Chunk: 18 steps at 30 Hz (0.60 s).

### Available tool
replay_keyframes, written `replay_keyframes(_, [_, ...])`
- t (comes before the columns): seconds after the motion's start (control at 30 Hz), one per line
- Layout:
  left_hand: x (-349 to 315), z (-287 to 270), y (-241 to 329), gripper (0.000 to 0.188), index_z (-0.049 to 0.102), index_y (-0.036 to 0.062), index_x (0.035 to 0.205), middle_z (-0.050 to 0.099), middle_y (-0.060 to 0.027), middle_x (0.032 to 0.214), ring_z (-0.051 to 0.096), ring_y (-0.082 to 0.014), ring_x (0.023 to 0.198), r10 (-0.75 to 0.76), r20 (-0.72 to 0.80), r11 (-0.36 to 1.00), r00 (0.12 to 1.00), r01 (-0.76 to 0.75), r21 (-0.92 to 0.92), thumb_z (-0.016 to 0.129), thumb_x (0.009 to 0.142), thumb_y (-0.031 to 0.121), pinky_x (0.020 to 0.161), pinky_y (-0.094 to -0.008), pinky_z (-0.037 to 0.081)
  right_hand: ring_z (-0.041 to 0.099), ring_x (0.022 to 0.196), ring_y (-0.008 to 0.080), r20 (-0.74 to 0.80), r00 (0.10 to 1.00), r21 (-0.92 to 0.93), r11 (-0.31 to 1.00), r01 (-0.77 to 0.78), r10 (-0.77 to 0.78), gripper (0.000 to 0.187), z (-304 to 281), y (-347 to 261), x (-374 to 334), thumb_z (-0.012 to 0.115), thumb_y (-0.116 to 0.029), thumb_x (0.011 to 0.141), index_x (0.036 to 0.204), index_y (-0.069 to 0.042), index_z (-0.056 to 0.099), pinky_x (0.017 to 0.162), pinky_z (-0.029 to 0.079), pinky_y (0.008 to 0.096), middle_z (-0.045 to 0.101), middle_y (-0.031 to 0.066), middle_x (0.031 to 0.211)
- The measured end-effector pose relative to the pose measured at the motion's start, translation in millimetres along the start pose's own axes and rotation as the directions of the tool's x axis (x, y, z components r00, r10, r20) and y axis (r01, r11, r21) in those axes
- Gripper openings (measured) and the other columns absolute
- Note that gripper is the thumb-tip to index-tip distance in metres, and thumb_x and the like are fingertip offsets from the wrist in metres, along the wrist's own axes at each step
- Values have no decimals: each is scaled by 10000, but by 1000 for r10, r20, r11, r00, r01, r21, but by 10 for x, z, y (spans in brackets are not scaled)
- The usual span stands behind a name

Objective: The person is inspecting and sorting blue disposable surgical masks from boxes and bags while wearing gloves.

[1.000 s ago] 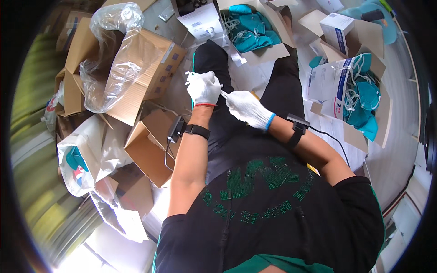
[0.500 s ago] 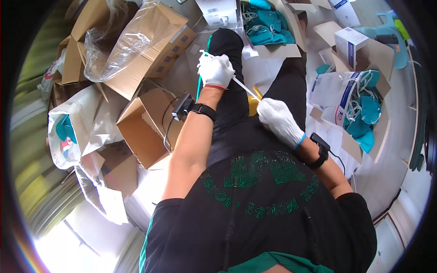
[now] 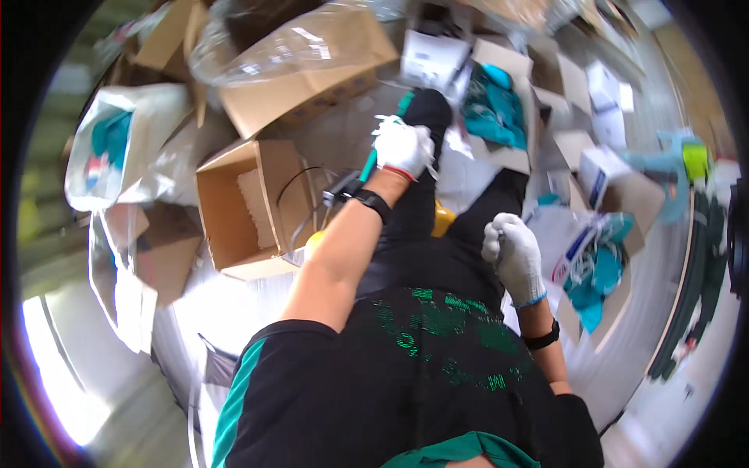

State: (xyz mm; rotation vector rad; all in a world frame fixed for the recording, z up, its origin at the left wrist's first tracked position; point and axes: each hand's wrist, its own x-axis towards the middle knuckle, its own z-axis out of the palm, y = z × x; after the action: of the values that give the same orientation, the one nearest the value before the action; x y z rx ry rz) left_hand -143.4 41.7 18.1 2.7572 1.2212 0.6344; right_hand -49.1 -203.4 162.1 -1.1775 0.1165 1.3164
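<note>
Perhaps the white cord (image 3: 385,127) slips or tangles if the left hand (image 3: 406,149), its grip closed around it, slackens. The cord is right of the small brown carton (image 3: 292,181), loose ends pointing left, long axis hidden. Farther right of that carton, the right hand (image 3: 516,253) curls; I cannot tell how tightly.

Looks like packing space: opened cartons (image 3: 225,214), clear plastic (image 3: 265,58), boxed teal goods (image 3: 495,113)
</note>
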Motion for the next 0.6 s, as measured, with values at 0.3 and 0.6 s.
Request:
replay_keyframes(0.3, [-130,-753,366,246,663,117,991,675,-137,974,637,-285,994,62,403,974,913,-143,175,507,975,307,877,-422,515,656,1052,255,581,688,180,893,413,-435,439,2198,366,870,488,-322,1043,1314,19,548,924,520,330,656,169,1174])
replay_keyframes(0.6, [-397,-481,109,204,694,123,981,678,-129,981,649,-297,968,88,384,996,919,-94,-2,496,960,166,851,-401,523,546,1203,226,635,738,-113,973,-203,228,425,2963,624,1400,517,-348,1049,1341,-40,544,979,459,451,598,138,1301])
